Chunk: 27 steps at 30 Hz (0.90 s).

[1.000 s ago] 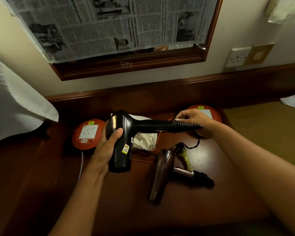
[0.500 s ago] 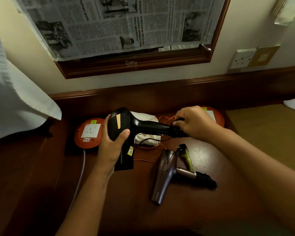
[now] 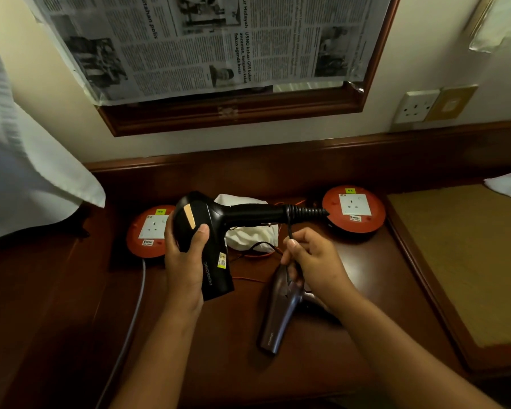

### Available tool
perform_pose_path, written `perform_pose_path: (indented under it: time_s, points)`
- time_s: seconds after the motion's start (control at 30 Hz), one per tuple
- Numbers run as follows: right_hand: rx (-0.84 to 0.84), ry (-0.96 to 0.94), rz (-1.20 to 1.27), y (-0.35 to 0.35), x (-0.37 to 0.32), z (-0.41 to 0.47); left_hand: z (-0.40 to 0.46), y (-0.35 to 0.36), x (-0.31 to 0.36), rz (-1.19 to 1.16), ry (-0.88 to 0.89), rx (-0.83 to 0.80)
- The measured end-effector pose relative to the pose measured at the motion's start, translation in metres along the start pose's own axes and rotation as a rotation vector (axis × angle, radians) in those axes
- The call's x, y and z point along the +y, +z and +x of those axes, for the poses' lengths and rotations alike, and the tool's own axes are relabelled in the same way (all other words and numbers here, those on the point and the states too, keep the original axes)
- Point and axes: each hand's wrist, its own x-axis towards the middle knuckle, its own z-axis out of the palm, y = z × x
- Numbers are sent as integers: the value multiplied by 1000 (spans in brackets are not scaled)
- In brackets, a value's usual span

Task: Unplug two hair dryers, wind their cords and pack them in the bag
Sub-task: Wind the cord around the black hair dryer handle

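My left hand grips the body of a black hair dryer, held above the desk with its handle pointing right. Its black cord loops once around the handle's end, and my right hand pinches that cord just below the handle. A second, brown hair dryer lies on the wooden desk under my right hand, partly hidden by it. A white cloth bag with an orange drawstring lies behind the black dryer.
Two round orange extension reels with sockets sit on the desk, one at the left and one at the right. A white cable runs down from the left reel. A wall socket is at upper right. White cloth hangs at left.
My right hand has left the handle's end and dropped below it, drawing the cord down around the handle. The right reel, hidden before, is now uncovered.
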Motion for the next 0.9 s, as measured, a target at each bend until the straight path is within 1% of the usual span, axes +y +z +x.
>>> perform_pose_path:
  time_s: [0.17,0.3,0.37,0.43,0.5,0.57,0.7,0.77,0.83,0.9]
  points:
    - [-117,70,54,-1,11,2,-2,1,-3,-39,-66,-13]
    - [-213,177,240,-1,19,10,-2,0,-3,-64,-120,-45]
    - [-236,166,326,-5,21,19,-1,-1,-1,-72,-137,-54]
    - [-223,131,332,-11,20,30,1,-3,0,-69,-148,-76]
    - [-187,98,271,-17,17,39,2,-4,1,-64,-156,-96]
    - [-153,85,156,-26,10,45,3,-5,2,-58,-156,-105]
    - [-92,6,-271,-46,1,57,3,-8,0,-38,-167,-144]
    - [-92,-30,-450,-53,-3,63,4,-9,1,-16,-165,-176]
    - [-127,-26,-537,-58,-5,68,5,-8,3,8,-156,-206]
    - [-128,-35,-562,-65,-9,71,6,-8,5,24,-159,-230]
